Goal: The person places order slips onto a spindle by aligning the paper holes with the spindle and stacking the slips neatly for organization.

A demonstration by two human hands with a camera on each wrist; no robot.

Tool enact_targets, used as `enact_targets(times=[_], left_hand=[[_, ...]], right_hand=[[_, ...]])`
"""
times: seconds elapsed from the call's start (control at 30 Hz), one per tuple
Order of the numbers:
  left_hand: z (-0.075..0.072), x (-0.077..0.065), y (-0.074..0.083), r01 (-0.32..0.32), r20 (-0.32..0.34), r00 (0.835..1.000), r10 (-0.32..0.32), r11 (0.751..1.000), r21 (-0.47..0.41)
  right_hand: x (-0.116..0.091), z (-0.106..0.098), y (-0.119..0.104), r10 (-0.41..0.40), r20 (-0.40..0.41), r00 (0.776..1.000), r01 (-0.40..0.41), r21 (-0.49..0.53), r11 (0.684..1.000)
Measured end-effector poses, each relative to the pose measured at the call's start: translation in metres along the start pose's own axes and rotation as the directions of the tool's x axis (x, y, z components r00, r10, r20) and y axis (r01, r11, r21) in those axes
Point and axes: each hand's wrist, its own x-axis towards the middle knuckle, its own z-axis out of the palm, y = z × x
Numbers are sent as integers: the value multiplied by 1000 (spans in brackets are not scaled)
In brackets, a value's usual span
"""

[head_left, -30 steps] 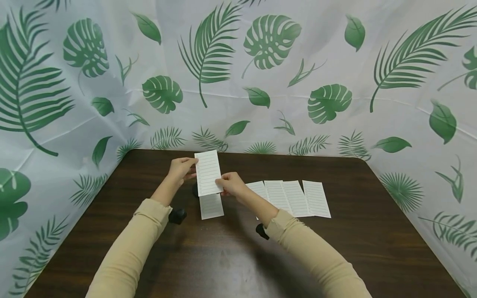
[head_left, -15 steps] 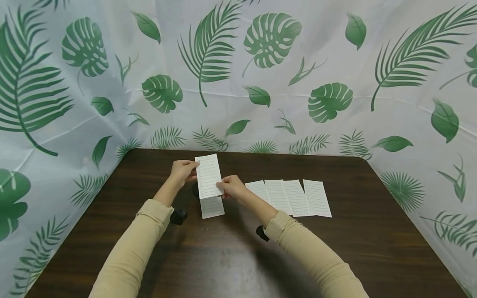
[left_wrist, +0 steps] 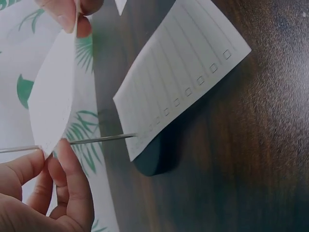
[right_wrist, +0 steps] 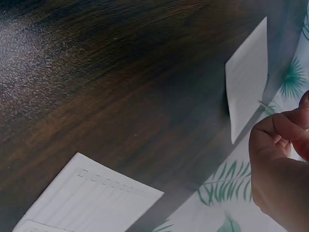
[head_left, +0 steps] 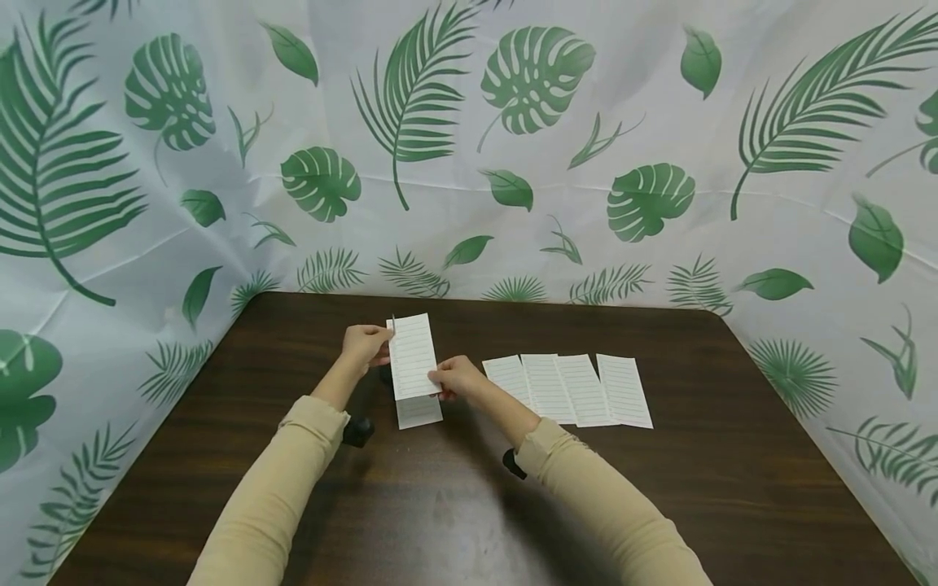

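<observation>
My left hand (head_left: 364,346) pinches the upper left corner of a white lined paper slip (head_left: 414,356). Thumb and fingers of my right hand (head_left: 460,378) grip its lower right corner. A thin metal spike (left_wrist: 108,137) passes through the slip beside the left fingertips in the left wrist view. Lower on this spike sits another slip with checkboxes (left_wrist: 183,67), above a dark round base (left_wrist: 157,157). The held slip is raised apart from the lower one and hides much of it in the head view. In the right wrist view my right hand (right_wrist: 277,150) shows at the right edge.
Several lined slips (head_left: 624,391) lie overlapping in a row on the dark wooden table (head_left: 454,505), right of the right hand. A white leaf-print cloth (head_left: 454,114) hangs behind the table. Black wrist devices (head_left: 357,432) sit below both wrists.
Both hands have lowered the held slip toward the base. The spike's tip now shows above its upper left corner, and less of the lower slip is visible.
</observation>
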Motion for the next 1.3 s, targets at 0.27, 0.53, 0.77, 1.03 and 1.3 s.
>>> enact_targets(times=[0.27,0.53,0.77,1.03,1.3], left_hand=[[1,5,-11,48,-46,998,-48,999,-5],[2,15,-26,58,-93,994,-54,998,31],[7,18,-31,65,-141,989,-46,989,133],[10,20,-36,59,-174,985,-6,952,302],[13,19,-34,77,-191,982,5,904,421]], right_hand=[[2,3,14,57,0,998,-57,24,998],[2,4,20,78,-10,997,-78,-30,997],[-1,1,24,51,35,998,-47,-93,995],[2,0,29,63,19,998,-61,-117,991],[2,-2,31,60,64,996,-49,-164,985]])
